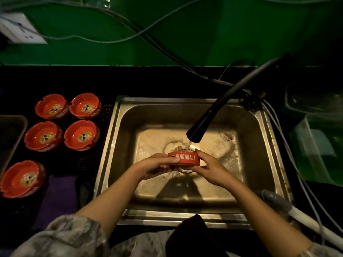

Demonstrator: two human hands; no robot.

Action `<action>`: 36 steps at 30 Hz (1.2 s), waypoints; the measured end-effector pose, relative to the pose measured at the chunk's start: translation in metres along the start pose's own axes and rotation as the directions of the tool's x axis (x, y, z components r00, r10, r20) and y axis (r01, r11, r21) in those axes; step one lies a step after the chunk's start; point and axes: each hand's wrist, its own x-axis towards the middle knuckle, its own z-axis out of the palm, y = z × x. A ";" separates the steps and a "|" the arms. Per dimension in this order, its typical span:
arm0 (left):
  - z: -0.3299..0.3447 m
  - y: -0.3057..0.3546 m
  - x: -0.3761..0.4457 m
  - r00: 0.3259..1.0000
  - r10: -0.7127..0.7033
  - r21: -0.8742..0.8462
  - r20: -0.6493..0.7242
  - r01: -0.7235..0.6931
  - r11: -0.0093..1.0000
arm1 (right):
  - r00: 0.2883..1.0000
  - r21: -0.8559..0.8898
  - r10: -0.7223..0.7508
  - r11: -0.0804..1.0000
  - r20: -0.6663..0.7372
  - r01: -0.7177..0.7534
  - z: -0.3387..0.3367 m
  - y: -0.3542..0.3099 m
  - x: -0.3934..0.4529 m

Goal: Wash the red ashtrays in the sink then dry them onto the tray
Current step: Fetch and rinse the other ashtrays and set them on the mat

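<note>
A red ashtray [186, 157] with white lettering is held over the drain of the steel sink [118, 138], its side turned toward me. My left hand [156, 165] grips its left end and my right hand [209, 168] grips its right end. Water runs from the black faucet [199, 129] onto the ashtray's far edge. Several more red ashtrays [81, 134] sit upright on the dark counter left of the sink, and another of these ashtrays [22, 179] lies nearer to me. A dark tray [17, 130] shows at the far left edge.
Cables hang across the green wall behind the sink. A wall socket [20, 30] is at the top left. Clear plastic containers [313, 101] stand to the right of the sink. A grey-and-white hose [289, 210] lies along the sink's front right corner. A purple cloth [59, 195] lies on the counter.
</note>
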 end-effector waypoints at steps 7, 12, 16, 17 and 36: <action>0.028 0.001 0.007 0.998 -0.056 0.135 -0.042 0.061 0.989 | 0.980 0.306 0.197 0.932 0.026 -0.195 0.004 0.006 0.001; 0.042 -0.001 0.013 0.919 0.286 0.303 -0.273 -0.200 0.932 | 0.916 0.775 0.344 0.515 0.205 -0.367 0.014 0.008 0.006; 0.036 -0.007 0.015 0.919 0.299 0.316 -0.256 -0.213 0.925 | 0.912 0.806 0.360 0.471 0.196 -0.359 0.010 0.005 0.017; 0.035 -0.010 0.013 0.927 0.289 0.283 -0.239 -0.218 0.934 | 0.909 0.782 0.364 0.498 0.203 -0.374 0.008 0.006 0.021; 0.034 -0.018 0.012 0.821 0.532 0.397 -0.209 -0.426 0.813 | 0.998 0.229 0.003 0.973 -0.063 0.011 0.003 0.020 0.011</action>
